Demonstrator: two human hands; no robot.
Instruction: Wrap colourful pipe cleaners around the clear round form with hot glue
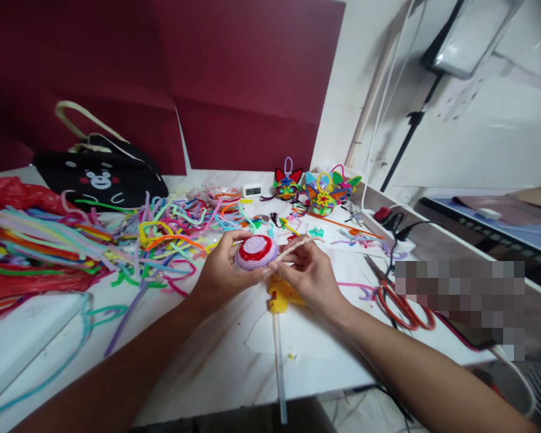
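Observation:
A round coil of lilac and red pipe cleaner sits in my left hand, whose fingers and thumb close around its edge. My right hand pinches a pale pipe cleaner at the coil's right side, with the thumb beside the rim. Below the hands lies a yellow glue gun, partly hidden by my right hand. From its back end a translucent glue stick sticks out towards the table's front edge.
Heaps of coloured pipe cleaners cover the left side, some on a red plastic bag. Red-handled scissors lie at right. Finished cat-face ornaments stand behind, near a small digital clock and a black bag.

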